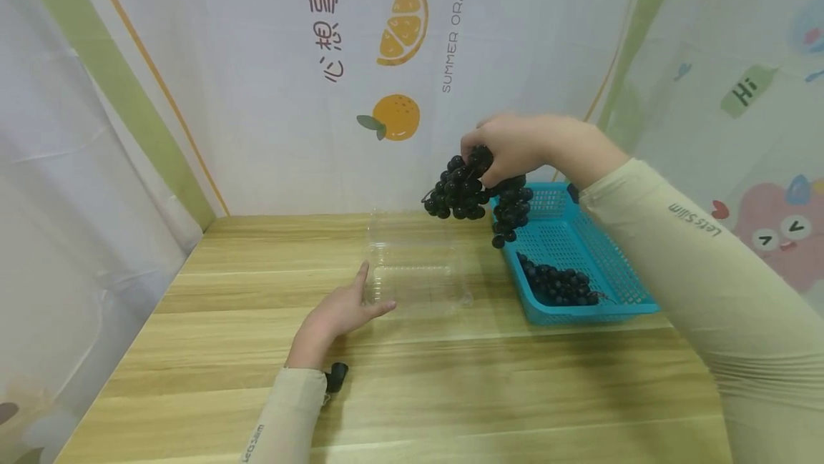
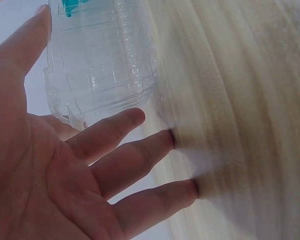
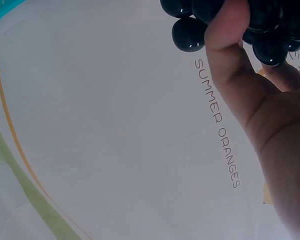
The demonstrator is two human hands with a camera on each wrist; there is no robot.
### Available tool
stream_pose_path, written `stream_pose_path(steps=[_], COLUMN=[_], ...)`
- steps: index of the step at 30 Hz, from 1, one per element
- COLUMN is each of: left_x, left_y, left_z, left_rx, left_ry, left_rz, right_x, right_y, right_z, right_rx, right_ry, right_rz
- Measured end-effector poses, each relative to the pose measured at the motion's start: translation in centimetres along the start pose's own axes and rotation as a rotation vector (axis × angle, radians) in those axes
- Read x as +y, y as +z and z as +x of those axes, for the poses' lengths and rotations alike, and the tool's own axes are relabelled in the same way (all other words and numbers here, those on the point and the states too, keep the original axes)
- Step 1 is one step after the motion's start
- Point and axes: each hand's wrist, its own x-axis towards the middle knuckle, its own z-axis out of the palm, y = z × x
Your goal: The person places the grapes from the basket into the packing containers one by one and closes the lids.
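My right hand (image 1: 505, 146) grips a bunch of dark grapes (image 1: 458, 189) from above and holds it in the air by the basket's left rim. The bunch hangs in two parts on either side of the fingers. In the right wrist view the thumb presses on round, shiny grapes (image 3: 270, 47). My left hand (image 1: 344, 310) is at the left side of a clear plastic box (image 1: 415, 285), thumb and fingers spread. Seen from the left wrist, the thumb lies along the edge of the clear box (image 2: 100, 60), with fingertips down at the tabletop.
A blue plastic basket (image 1: 537, 314) stands on the right of the wooden table (image 1: 412, 392), with another bunch of dark grapes (image 1: 560, 285) inside near its front. Behind the table hangs a white curtain (image 1: 257, 92) printed with oranges.
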Motion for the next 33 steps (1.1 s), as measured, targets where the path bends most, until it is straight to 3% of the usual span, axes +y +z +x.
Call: stream_pose_path(steps=[33], left_x=[-0.3], left_y=[0.2], left_z=[0.4], left_rx=[0.022], left_ry=[0.003], left_rz=[0.009], right_x=[-3.7], right_y=[5.8], right_z=[2.7], right_rx=[0.018], right_ry=[-0.115], right_rz=[0.088])
